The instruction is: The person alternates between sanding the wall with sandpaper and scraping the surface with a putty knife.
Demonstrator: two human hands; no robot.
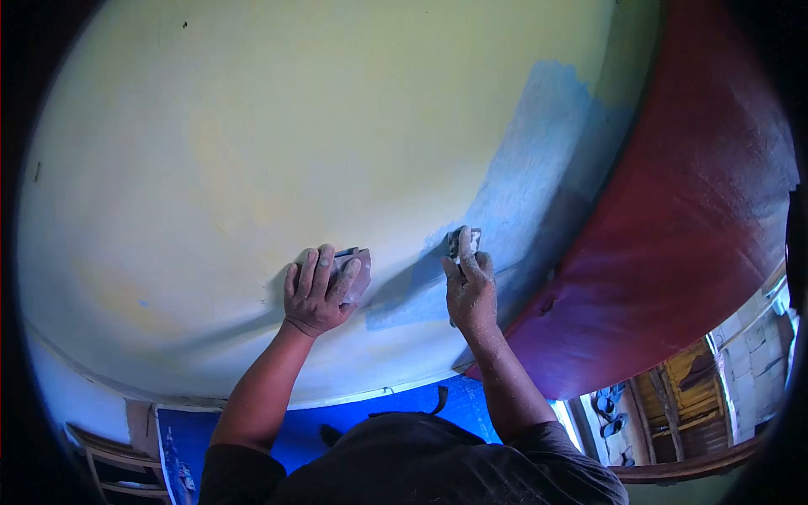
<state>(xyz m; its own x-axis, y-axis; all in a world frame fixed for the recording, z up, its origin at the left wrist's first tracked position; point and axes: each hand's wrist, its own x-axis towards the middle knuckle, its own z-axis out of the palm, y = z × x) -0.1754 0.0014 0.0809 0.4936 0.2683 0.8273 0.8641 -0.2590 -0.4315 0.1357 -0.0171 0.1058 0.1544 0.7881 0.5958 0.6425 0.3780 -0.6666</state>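
Note:
Against the pale yellow wall, my left hand presses a folded, dusty brownish sheet, its fingers bent over the sheet's left side. To the right, my right hand grips a small dark tool with a whitish, speckled face, one finger stretched along it. This tool is at the left edge of a light blue patch on the wall. Pale dust coats both hands. The lower part of the tool is hidden in my right hand.
A dark red curtain or cloth hangs at the right. Below lies a bright blue surface. Wooden shelving stands at the lower left. Several sandals are at the lower right, beside wooden boards.

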